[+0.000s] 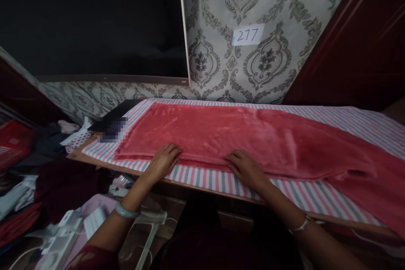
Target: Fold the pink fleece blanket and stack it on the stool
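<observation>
A coral-pink plush blanket (209, 128) lies folded in a long strip over a striped cloth (218, 179). Its left end is squared off, with layers showing along the near edge, while the right part spreads loosely and hangs past the table's near right edge. My left hand (163, 161) has its fingers curled at the blanket's near edge, left of centre. Farther right, my right hand (246, 169) pinches the same edge with fingers and thumb. The undersides of both grips are hidden.
A large dark screen (104, 21) hangs at upper left, beside a wall paper marked 277 (248, 34). A dark flat object (122, 109) sits at the table's left end. Clothes (66, 185) and a white power strip (61, 236) are at lower left. Dark red panel (357, 42) right.
</observation>
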### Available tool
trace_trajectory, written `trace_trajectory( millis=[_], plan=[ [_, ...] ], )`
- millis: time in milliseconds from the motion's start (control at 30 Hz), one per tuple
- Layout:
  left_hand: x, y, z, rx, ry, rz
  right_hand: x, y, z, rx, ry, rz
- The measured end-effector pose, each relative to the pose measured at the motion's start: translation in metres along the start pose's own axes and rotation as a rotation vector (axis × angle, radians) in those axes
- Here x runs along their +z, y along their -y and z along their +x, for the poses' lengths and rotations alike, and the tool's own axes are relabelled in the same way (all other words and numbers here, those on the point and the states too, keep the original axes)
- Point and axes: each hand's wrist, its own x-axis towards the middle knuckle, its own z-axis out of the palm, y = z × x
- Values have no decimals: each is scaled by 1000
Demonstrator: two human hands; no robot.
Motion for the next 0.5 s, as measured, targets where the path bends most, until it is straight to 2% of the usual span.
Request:
trace_trajectory(
  millis=[167, 300, 400, 500],
  plan=[
    [5, 6, -1, -8, 19, 82, 9, -1, -3, -82, -84, -91],
    [4, 10, -7, 24, -52, 40, 12, 3, -4, -135, -167, -124],
    [0, 19, -9, 44, -86, -75, 11, 8, -4, -90, -163, -143],
    [5, 31, 8, 28, -151, -134, 7, 13, -1, 18, -146, -157]
  ],
)
